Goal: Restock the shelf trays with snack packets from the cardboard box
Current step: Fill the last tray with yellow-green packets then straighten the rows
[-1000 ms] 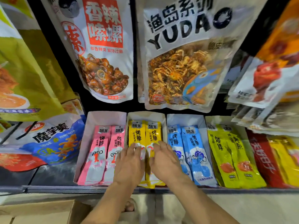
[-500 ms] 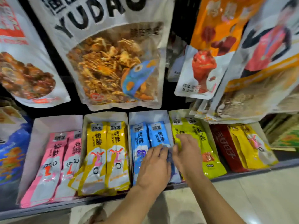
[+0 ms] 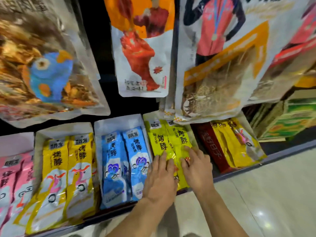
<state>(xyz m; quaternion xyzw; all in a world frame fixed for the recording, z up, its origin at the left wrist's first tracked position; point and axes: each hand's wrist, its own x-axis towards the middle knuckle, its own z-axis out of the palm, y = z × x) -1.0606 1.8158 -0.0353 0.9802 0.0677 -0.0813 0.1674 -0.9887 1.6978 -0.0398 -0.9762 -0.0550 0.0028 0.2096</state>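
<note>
White trays of snack packets line the shelf. Both my hands lie flat on the lime-yellow packets (image 3: 164, 142) in the fourth tray. My left hand (image 3: 160, 178) presses the left stack with straight fingers. My right hand (image 3: 196, 168) rests on the right stack, fingers spread over it. To the left stand the blue packets (image 3: 123, 161) in their tray (image 3: 118, 121), then the yellow packets (image 3: 68, 171), then the pink packets (image 3: 12, 177) at the frame's edge. The cardboard box is out of view.
Large snack bags (image 3: 142, 57) hang above the trays and overlap the back of the lime-yellow tray. A red box (image 3: 212, 147) and yellow packets (image 3: 239, 146) sit to the right. The shelf's front lip (image 3: 239, 173) borders a pale tiled floor (image 3: 265, 202). Green cartons (image 3: 290, 118) stand far right.
Both hands have moved rightward along the shelf, from the yellow tray over the blue tray to the lime-yellow tray. The view has swung right with them.
</note>
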